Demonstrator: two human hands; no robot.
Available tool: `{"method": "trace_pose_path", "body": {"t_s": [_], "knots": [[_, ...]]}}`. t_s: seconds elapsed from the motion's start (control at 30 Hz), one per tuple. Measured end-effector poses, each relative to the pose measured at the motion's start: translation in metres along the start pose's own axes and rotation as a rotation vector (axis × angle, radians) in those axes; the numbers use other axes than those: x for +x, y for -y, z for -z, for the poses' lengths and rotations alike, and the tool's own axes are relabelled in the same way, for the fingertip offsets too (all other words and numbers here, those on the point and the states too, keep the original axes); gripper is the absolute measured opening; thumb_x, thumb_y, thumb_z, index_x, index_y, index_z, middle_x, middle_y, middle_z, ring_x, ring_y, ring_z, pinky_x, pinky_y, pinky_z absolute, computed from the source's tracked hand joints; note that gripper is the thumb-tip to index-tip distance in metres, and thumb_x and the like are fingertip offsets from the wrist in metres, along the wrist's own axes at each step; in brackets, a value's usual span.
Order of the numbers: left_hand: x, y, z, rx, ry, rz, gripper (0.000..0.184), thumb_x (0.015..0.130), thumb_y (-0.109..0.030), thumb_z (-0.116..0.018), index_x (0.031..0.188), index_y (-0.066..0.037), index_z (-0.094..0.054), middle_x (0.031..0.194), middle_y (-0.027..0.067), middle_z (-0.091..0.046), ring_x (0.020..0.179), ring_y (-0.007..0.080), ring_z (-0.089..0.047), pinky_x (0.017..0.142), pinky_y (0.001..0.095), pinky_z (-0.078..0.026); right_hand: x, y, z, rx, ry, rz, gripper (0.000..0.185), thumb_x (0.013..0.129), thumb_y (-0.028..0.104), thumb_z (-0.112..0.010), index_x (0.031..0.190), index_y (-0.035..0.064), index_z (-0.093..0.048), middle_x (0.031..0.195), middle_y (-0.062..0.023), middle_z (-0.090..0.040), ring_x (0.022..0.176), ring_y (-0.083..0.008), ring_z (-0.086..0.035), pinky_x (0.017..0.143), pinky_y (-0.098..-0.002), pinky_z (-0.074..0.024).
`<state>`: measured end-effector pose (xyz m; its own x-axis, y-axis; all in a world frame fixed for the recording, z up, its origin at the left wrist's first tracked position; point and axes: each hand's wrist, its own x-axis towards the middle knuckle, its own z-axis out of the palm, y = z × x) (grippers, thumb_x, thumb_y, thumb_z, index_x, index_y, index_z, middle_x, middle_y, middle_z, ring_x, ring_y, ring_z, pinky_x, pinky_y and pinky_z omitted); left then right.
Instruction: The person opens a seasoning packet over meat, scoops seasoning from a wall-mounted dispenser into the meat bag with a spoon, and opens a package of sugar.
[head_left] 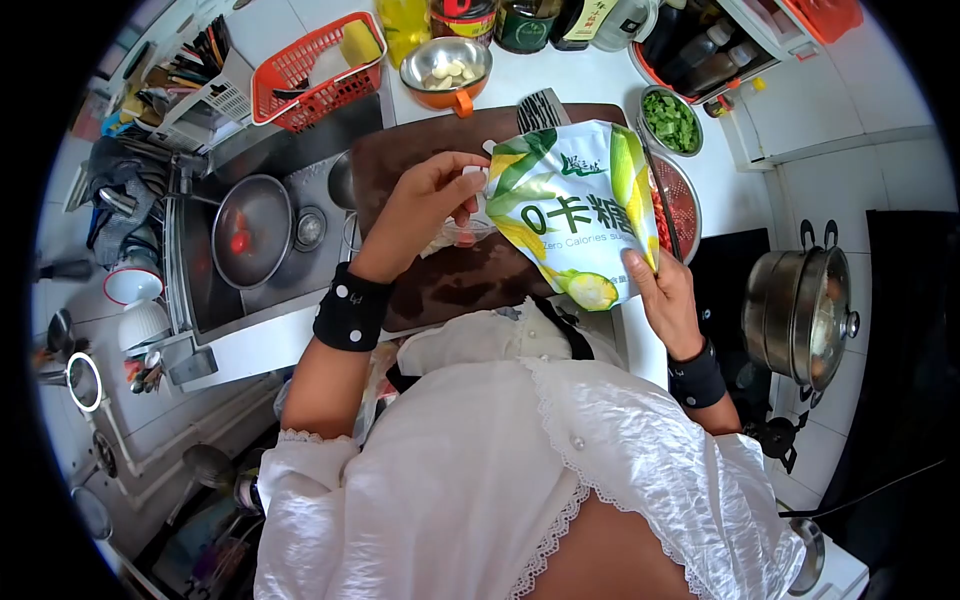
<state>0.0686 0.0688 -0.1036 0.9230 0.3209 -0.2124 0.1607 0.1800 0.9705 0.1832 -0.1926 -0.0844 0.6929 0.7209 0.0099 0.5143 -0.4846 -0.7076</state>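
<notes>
A green, yellow and white pouch of zero-calorie sugar [575, 215] is held up over the brown cutting board [400, 300]. My right hand [665, 300] grips its lower right edge, thumb on the front. At the pouch's upper left edge, my left hand [435, 205] has its fingers pinched together around a small white piece [477, 180]; whether this belongs to the pouch is unclear. Under the left hand sits a clear dish [465, 235], partly hidden. A striped metal blade [541, 110] shows behind the pouch's top. A colander [682, 205] with chopped red pieces is partly covered by the pouch.
On the left, a sink [320, 195] holds a metal basin [252, 232] with something red. Along the back are a red basket [318, 75], a bowl of garlic cloves [447, 75] and several bottles. Chopped greens [670, 121] and a steamer pot [800, 305] are at right.
</notes>
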Motion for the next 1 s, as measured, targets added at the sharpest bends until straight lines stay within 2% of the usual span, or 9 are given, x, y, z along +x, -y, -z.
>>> {"method": "trace_pose_path", "body": {"t_s": [0.2,0.3,0.4,0.5,0.6,0.7,0.8,0.9,1.0], "knots": [[0.004,0.007,0.006,0.034,-0.037,0.165,0.035,0.091,-0.037,-0.046,0.074,-0.007,-0.052,0.057,-0.0045,-0.044,0.046,0.0023,-0.037,0.040,0.0179,-0.027,0.000,0.011,-0.003,-0.027,0.052,-0.059,0.030,0.090,0.026,-0.052,0.092,-0.0041,-0.057,0.075,-0.0208,-0.056,0.066,-0.0343,-0.055,0.060,-0.0365,-0.0438],[0.010,0.022,0.005,0.012,-0.160,0.082,0.040,0.091,-0.042,-0.042,0.074,-0.008,-0.052,0.055,-0.0045,-0.044,0.044,0.0030,-0.037,0.039,0.0182,-0.026,0.000,0.014,-0.009,-0.084,0.016,0.083,0.029,0.089,0.025,-0.053,0.090,-0.0040,-0.057,0.075,-0.0205,-0.056,0.067,-0.0347,-0.055,0.060,-0.0369,-0.0435],[0.022,0.024,0.017,0.211,-0.150,0.302,0.040,0.092,-0.038,-0.044,0.074,-0.005,-0.056,0.060,-0.0019,-0.050,0.045,0.0048,-0.041,0.042,0.0195,-0.033,0.002,0.015,-0.012,-0.079,-0.001,0.071,0.028,0.088,0.024,-0.053,0.089,-0.0038,-0.057,0.075,-0.0203,-0.056,0.068,-0.0350,-0.055,0.061,-0.0372,-0.0434],[0.010,0.022,0.018,0.012,-0.051,0.208,0.041,0.091,-0.044,-0.041,0.078,-0.008,-0.053,0.057,-0.0028,-0.047,0.044,0.0025,-0.040,0.038,0.0173,-0.028,0.002,0.020,-0.010,-0.066,0.008,-0.026,0.028,0.088,0.024,-0.053,0.089,-0.0038,-0.057,0.076,-0.0206,-0.057,0.069,-0.0350,-0.056,0.061,-0.0373,-0.0436],[0.006,0.016,0.011,-0.120,-0.125,0.135,0.035,0.092,-0.039,-0.043,0.083,-0.007,-0.055,0.060,-0.0018,-0.049,0.045,0.0023,-0.041,0.039,0.0173,-0.030,0.003,0.016,-0.012,-0.051,0.019,0.014,0.028,0.088,0.024,-0.054,0.089,-0.0037,-0.058,0.077,-0.0209,-0.058,0.069,-0.0351,-0.056,0.062,-0.0378,-0.0438],[0.008,0.019,0.012,0.012,-0.150,0.124,0.029,0.092,-0.031,-0.045,0.087,-0.005,-0.056,0.064,-0.0013,-0.052,0.046,0.0018,-0.042,0.040,0.0177,-0.033,0.004,0.014,-0.014,-0.103,-0.023,0.077,0.028,0.088,0.024,-0.054,0.090,-0.0035,-0.058,0.078,-0.0213,-0.058,0.070,-0.0351,-0.056,0.062,-0.0383,-0.0440],[0.018,0.040,0.016,0.194,-0.219,-0.025,0.026,0.092,-0.027,-0.047,0.084,-0.004,-0.058,0.064,-0.0006,-0.053,0.046,0.0022,-0.042,0.041,0.0185,-0.034,0.007,0.019,-0.014,-0.122,0.005,0.105,0.027,0.088,0.024,-0.054,0.088,-0.0030,-0.058,0.077,-0.0209,-0.058,0.071,-0.0356,-0.057,0.062,-0.0387,-0.0442],[0.023,0.052,0.022,0.394,-0.301,-0.150,0.031,0.090,-0.029,-0.048,0.076,-0.004,-0.059,0.060,-0.0005,-0.052,0.047,0.0032,-0.042,0.039,0.0196,-0.031,0.009,0.024,-0.015,-0.195,0.041,0.130,0.027,0.087,0.024,-0.054,0.087,-0.0023,-0.058,0.077,-0.0201,-0.058,0.071,-0.0361,-0.056,0.061,-0.0387,-0.0444],[0.025,0.055,0.052,0.544,-0.239,-0.012,0.039,0.090,-0.036,-0.047,0.068,-0.006,-0.057,0.053,-0.0012,-0.047,0.045,0.0039,-0.040,0.038,0.0199,-0.026,0.006,0.021,-0.012,-0.225,0.003,0.080,0.027,0.087,0.025,-0.054,0.086,-0.0014,-0.058,0.076,-0.0193,-0.058,0.071,-0.0359,-0.056,0.059,-0.0388,-0.0442]]}}
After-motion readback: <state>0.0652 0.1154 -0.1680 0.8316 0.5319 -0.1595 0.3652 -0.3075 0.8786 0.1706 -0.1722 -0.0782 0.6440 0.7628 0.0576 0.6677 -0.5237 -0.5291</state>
